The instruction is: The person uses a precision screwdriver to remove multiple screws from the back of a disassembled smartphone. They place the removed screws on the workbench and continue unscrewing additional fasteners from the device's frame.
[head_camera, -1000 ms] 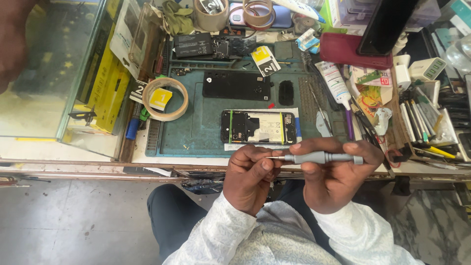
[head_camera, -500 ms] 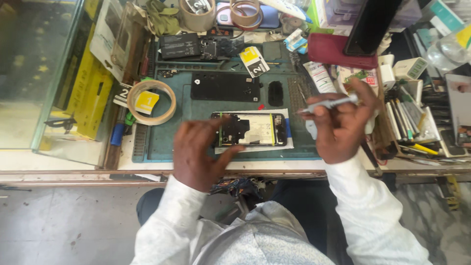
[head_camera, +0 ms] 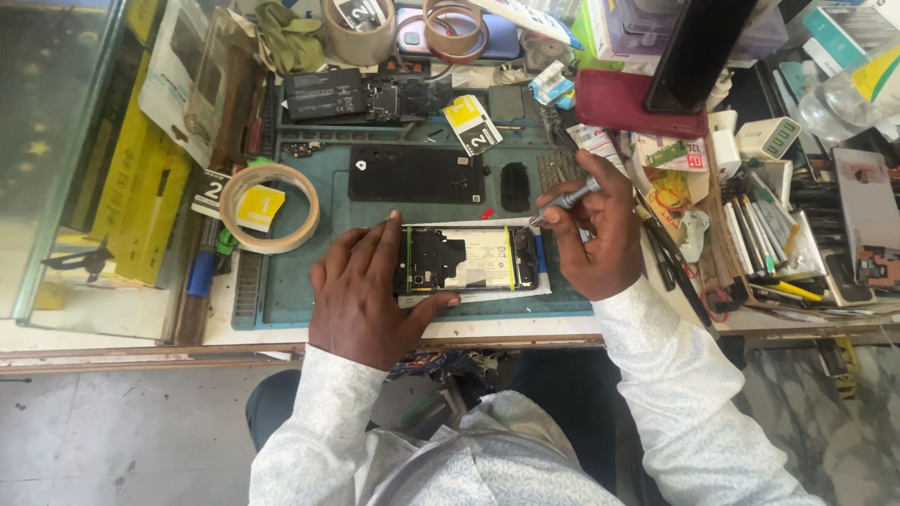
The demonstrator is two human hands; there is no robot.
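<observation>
While the left hand [head_camera: 361, 290] lies flat, fingers spread, pinning an opened phone [head_camera: 466, 260] near the desk's [head_camera: 525, 328] front edge, the right hand [head_camera: 600, 234] grips a slim screwdriver [head_camera: 566, 201]. Its tip meets the phone's right end on a green mat [head_camera: 300, 290].

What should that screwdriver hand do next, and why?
Probably lower the screwdriver tip onto the phone's right end. The right hand holds the tip just above that end, and the left hand already steadies the opened phone on the mat.
</observation>
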